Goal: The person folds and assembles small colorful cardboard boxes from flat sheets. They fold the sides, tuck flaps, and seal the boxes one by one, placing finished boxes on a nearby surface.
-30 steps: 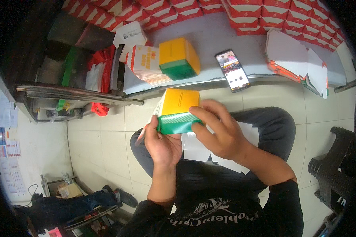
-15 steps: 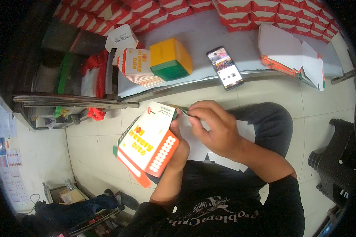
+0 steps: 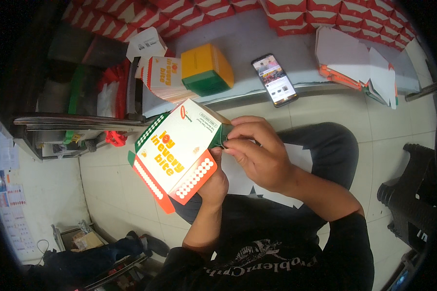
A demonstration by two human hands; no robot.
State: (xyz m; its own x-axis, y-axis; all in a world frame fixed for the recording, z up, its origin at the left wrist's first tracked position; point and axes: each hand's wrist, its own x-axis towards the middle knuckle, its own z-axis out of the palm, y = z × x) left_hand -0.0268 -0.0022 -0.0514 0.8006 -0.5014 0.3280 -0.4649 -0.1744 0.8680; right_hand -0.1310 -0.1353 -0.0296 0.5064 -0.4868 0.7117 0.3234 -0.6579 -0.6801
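A partly folded cardboard food box [image 3: 179, 131], white with green and orange-red edge flaps and coloured print, is held tilted over my lap. My left hand [image 3: 215, 183] grips it from below at its near right side; part of its fingers is hidden behind the box. With thumb and fingertips, my right hand [image 3: 262, 153] pinches a dark green flap at the box's right corner. Across my thighs lies a flat white carton sheet [image 3: 298, 169], partly covered by my right hand and forearm.
On the grey bench stand a yellow-and-green box [image 3: 206, 70], a stack of flat printed cartons [image 3: 162, 77], a lit phone [image 3: 274, 80] and a pile of white carton blanks [image 3: 347, 60]. Red-and-white boxes [image 3: 320, 17] are stacked behind. A black stool [image 3: 412, 194] is at right, a metal rack [image 3: 82, 121] at left.
The box has risen and turned its printed face more toward me, and its green side flap now shows. My right hand stays at the box's corner, pinching the flap.
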